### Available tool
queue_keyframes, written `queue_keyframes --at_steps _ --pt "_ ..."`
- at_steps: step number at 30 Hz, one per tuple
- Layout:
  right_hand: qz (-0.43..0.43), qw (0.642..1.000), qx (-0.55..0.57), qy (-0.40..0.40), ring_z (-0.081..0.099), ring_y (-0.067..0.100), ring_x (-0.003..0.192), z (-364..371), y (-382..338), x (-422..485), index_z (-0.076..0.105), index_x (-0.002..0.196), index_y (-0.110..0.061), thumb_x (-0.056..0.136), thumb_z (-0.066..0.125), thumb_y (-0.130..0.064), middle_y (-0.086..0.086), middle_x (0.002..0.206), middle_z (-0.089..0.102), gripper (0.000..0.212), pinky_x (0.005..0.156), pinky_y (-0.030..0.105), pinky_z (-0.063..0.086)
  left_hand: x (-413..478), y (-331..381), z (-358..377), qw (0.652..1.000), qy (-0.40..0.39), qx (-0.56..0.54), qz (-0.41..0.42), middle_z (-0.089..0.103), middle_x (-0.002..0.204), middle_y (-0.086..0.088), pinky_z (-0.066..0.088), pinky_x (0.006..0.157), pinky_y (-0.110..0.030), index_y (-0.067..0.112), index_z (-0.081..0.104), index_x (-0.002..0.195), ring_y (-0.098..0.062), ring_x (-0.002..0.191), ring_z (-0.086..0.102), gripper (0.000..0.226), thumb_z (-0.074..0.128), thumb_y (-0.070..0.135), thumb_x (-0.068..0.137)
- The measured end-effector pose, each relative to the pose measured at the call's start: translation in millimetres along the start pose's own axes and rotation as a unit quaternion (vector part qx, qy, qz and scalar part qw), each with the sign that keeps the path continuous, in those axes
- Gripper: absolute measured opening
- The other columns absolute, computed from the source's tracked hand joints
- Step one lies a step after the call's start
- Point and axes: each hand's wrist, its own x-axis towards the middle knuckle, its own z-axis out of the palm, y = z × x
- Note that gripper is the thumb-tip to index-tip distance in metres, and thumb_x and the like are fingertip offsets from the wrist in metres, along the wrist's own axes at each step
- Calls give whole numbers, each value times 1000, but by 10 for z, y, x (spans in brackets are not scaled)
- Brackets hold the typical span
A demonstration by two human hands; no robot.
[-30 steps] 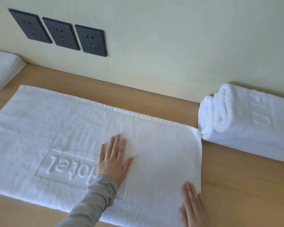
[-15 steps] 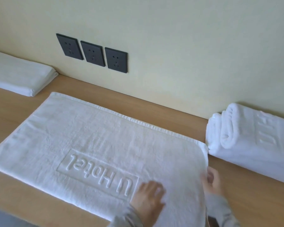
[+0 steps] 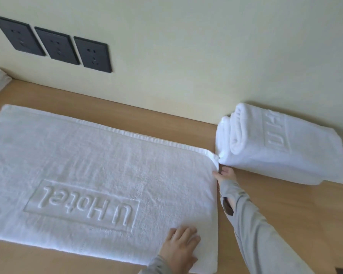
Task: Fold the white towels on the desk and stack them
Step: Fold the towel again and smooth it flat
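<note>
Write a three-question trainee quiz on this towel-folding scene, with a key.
1. True or false: the left hand lies flat on the near right corner of the white embossed towel spread on the light wooden desk.
2. Where is the right hand? A) on the wall; B) at the spread towel's right edge, near its far corner; C) on the embossed lettering.
3. How many dark rectangular wall sockets are in view?

Key: 1 true; 2 B; 3 three.
</note>
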Motion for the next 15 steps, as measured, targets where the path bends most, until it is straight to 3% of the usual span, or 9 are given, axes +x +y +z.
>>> queue_keyframes --at_steps 3,7,9,11,13,15 --pt "14 1000 -6 -16 52 32 117 -40 -23 41 41 133 2 84 65 -10 16 129 52 55 102 39 41 -9 -25 -12 999 19 32 28 66 97 20 50 73 -14 39 70 85 -1 86 60 60 74 63 30" --pt "25 997 16 -66 55 27 105 -66 -63 93 46 131 2 85 65 -11 13 120 56 51 89 33 41 -46 11 -4 999 20 40 32 64 99 20 51 76 -16 40 69 90 -2 88 64 56 76 63 39" --pt "36 994 34 -94 58 24 94 -97 -96 129 55 118 -3 86 63 -11 13 115 57 34 82 31 45 -55 42 -9 998 27 52 31 62 99 20 50 77 -16 41 67 92 -2 89 63 53 75 62 44" --pt "36 985 2 -167 57 15 78 -140 -144 150 57 91 -17 90 58 -19 8 107 57 2 73 26 48 -58 87 7 997 38 69 19 61 102 20 49 80 -16 41 66 94 -2 91 62 49 73 60 50" --pt "29 973 -42 -227 55 10 73 -147 -185 188 49 79 -27 93 54 -26 5 106 55 15 72 26 50 -69 160 46 994 59 90 -11 61 105 19 49 83 -18 40 66 96 -3 94 61 46 73 55 54" --pt "5 967 -91 -238 49 8 70 -142 -200 245 42 74 -28 93 53 -32 4 106 50 23 69 23 47 -96 239 85 990 82 105 -41 63 108 13 50 85 -22 35 67 99 -8 98 62 44 78 46 57"
